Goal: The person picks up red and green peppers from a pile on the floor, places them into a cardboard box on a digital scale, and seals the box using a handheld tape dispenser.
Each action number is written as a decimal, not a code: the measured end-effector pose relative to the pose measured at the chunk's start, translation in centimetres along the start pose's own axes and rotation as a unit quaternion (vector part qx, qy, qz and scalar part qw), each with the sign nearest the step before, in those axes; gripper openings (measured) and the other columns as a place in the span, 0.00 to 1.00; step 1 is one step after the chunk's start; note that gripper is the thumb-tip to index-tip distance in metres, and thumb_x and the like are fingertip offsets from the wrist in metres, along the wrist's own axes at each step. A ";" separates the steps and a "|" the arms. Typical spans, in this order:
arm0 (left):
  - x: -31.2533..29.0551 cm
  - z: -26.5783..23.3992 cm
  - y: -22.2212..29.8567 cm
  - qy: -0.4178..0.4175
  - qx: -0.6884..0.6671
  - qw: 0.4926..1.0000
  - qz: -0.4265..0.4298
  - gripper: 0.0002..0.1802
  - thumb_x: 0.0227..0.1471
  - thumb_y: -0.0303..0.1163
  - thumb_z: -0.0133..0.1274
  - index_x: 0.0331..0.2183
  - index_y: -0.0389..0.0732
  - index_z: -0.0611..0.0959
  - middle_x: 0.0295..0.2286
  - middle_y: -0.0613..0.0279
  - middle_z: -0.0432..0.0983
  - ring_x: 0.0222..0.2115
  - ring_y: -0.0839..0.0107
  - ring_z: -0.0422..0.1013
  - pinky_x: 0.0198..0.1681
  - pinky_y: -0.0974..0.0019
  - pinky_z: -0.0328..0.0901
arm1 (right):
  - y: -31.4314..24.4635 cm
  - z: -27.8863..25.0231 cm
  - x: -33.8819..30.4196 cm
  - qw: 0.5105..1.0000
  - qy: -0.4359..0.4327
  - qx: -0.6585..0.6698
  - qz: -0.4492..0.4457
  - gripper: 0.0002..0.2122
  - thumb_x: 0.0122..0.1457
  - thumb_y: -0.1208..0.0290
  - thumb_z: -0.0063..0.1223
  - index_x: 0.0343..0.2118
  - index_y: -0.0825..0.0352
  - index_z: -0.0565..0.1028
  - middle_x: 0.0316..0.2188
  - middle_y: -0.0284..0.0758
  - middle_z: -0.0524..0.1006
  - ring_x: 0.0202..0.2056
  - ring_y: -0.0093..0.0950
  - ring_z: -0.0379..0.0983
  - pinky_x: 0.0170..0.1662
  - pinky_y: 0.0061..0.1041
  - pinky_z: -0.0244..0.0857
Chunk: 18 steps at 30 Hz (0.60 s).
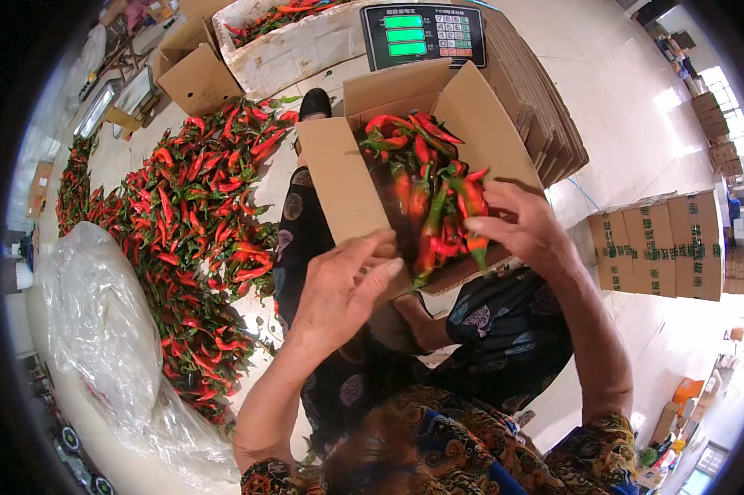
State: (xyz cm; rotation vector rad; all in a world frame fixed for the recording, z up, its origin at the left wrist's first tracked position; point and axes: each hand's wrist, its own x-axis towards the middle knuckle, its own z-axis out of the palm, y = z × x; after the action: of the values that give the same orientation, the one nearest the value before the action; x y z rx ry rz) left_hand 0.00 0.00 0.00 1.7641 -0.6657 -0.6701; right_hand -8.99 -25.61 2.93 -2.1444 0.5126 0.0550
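Observation:
Long red and green chili peppers (422,153) partly fill the open cardboard box (332,165) between my knees. Several peppers in its near part are smeared by motion. At the box's near left edge is my left hand (344,285), its thumb apart from the fingers and nothing in its grasp. My right hand (527,224) reaches over the right wall. Its fingers and thumb are spread beside the peppers, and the fingertips appear to touch a red-orange pepper (472,198). The side of that pepper behind the thumb is hidden.
A large heap of chili peppers (194,198) covers the floor on my left, next to a clear plastic sheet (99,305). Beyond the box are a scale display (425,37), a white foam box (297,45) and flattened cardboard (545,91). Printed cartons (661,247) stand at right.

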 end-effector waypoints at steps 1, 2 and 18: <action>0.1 -0.1 -0.2 0.021 0.073 0.997 0.018 0.22 0.52 0.35 0.58 0.48 0.36 0.77 0.42 0.50 0.77 0.38 0.61 0.77 0.37 0.66 0.72 | 0.5 -0.4 -0.5 0.995 0.044 -0.085 0.006 0.19 0.52 0.63 0.63 0.42 0.71 0.74 0.35 0.41 0.79 0.36 0.30 0.76 0.44 0.28 0.68; 0.5 0.2 -0.3 0.044 0.092 0.995 0.021 0.21 0.47 0.33 0.60 0.44 0.36 0.79 0.39 0.50 0.77 0.37 0.60 0.76 0.39 0.63 0.71 | 1.5 -0.5 -0.5 0.996 0.060 -0.071 -0.012 0.19 0.52 0.65 0.62 0.42 0.73 0.73 0.35 0.44 0.79 0.37 0.31 0.77 0.43 0.30 0.69; 9.8 0.1 -0.2 -0.061 0.396 0.901 0.166 0.09 0.46 0.33 0.55 0.30 0.38 0.81 0.28 0.52 0.76 0.36 0.53 0.71 0.42 0.53 0.65 | 5.1 -4.3 2.7 0.968 0.147 -0.190 -0.066 0.22 0.46 0.74 0.62 0.47 0.60 0.73 0.52 0.44 0.69 0.54 0.45 0.63 0.53 0.39 0.60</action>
State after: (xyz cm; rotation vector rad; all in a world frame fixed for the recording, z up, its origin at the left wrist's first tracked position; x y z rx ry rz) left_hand 6.63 -7.11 -1.35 2.2627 -1.4358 -0.2724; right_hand -9.16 -32.50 0.88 -2.5777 0.5626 -0.2639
